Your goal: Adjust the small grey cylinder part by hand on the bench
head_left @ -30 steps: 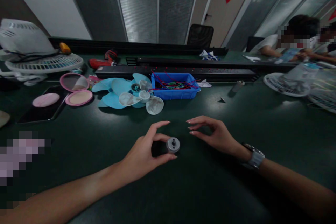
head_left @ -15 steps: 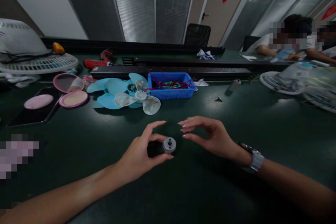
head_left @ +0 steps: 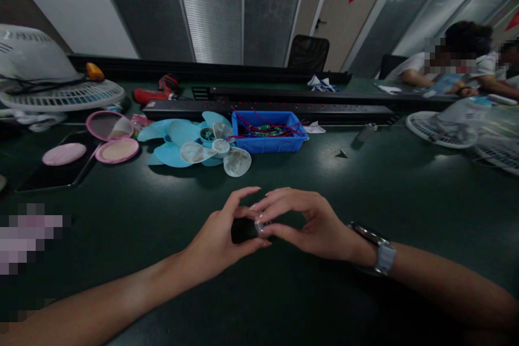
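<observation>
A small metal motor (head_left: 258,226), round and silver, is held over the dark green table by my left hand (head_left: 219,235). The left thumb and a finger grip its sides, while the index finger arches free above it. My right hand (head_left: 314,221), with a watch on the wrist, has its thumb and fingertips closed on the motor's top. Those fingertips hide most of the motor.
Beyond my hands lie blue and grey fan blades (head_left: 198,143) and a blue bin (head_left: 270,143) of wires and circuit boards. Another metal cylinder (head_left: 367,132) stands to the right. Fan housings (head_left: 60,94) flank both sides; a red power drill (head_left: 156,92) lies behind. People sit far right.
My right hand has moved left and its fingers have closed on the motor's top. The left hand keeps its hold. The whole view has shifted slightly.
</observation>
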A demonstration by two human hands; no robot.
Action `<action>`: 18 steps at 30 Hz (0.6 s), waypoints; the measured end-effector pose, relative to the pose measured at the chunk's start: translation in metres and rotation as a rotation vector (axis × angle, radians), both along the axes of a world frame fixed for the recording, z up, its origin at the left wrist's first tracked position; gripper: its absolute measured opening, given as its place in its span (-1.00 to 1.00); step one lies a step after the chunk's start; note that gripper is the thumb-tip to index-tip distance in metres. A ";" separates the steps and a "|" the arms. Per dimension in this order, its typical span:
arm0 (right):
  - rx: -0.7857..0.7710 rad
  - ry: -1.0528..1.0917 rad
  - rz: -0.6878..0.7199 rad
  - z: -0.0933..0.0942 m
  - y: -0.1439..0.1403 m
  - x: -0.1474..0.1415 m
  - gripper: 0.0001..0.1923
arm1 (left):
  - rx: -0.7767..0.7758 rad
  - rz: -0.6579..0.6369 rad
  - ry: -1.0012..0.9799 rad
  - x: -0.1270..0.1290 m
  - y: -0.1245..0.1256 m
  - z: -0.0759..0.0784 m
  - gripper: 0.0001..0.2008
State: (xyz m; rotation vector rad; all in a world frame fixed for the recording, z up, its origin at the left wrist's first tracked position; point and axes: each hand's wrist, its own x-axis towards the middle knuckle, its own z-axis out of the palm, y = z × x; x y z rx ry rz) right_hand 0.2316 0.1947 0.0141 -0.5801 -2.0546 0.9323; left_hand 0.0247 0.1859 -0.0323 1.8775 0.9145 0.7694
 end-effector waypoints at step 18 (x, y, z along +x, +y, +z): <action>-0.042 0.003 -0.115 -0.003 -0.005 0.009 -0.65 | 0.007 -0.024 -0.018 0.001 0.001 0.001 -0.21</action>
